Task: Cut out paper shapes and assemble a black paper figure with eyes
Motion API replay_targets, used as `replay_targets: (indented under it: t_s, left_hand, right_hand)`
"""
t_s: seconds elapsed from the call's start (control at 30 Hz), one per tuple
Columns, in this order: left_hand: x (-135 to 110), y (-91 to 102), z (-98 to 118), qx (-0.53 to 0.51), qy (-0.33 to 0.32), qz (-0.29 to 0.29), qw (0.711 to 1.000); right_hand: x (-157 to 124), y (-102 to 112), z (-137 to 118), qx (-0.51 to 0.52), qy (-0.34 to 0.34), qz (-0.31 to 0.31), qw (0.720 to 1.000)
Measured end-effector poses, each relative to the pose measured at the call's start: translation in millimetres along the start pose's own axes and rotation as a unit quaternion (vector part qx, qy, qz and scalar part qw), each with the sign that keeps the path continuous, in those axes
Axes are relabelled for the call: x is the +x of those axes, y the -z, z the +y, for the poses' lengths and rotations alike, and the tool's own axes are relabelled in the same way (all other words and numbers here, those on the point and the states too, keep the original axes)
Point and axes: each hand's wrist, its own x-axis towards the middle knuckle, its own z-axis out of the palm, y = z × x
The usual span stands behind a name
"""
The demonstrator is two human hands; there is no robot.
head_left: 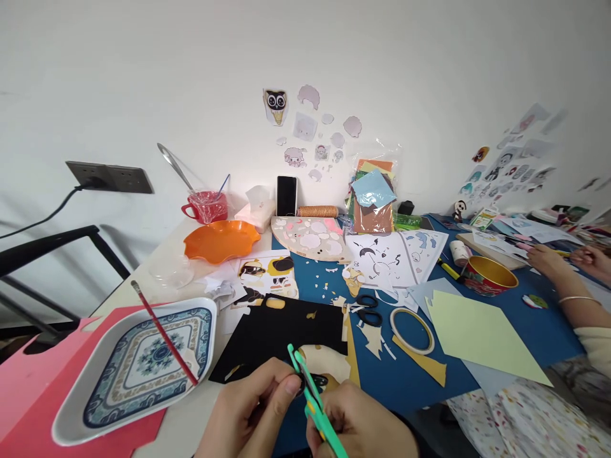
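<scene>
My left hand (252, 410) is closed in a pinch on a small dark paper piece (319, 381) at the bottom centre. My right hand (360, 426) is closed around green scissors (310, 397), whose blades point up and left toward the pinched piece. Both hands hover over a black paper sheet (281, 334) with cream cut-outs (324, 359) beside it, on a blue mat (396, 375).
A patterned tray (138, 362) with a red brush (165, 334) lies left on pink paper. Black scissors (368, 308), a tape ring (412, 329), a light green sheet (482, 334), an orange dish (220, 240) and a gold tin (487, 275) surround. Another person's hands (568, 261) rest at right.
</scene>
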Motion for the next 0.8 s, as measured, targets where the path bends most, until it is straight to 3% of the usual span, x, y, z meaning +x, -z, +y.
replay_targets:
  t_s: [0.37,0.7,0.8]
  left_hand:
    - [6,5.7,-4,0.022,0.042,-0.079,0.996]
    - [6,-2.1,-5,-0.013,0.024,0.012,1.0]
    - [5,-3.3,-4,-0.009,0.031,0.01,0.999]
  right_hand:
    - [1,9,3,-0.051,0.003,-0.025,0.998]
    - [3,8,8,-0.007,0.029,-0.022,0.999]
    - [4,9,11,-0.014,0.028,-0.02,0.999]
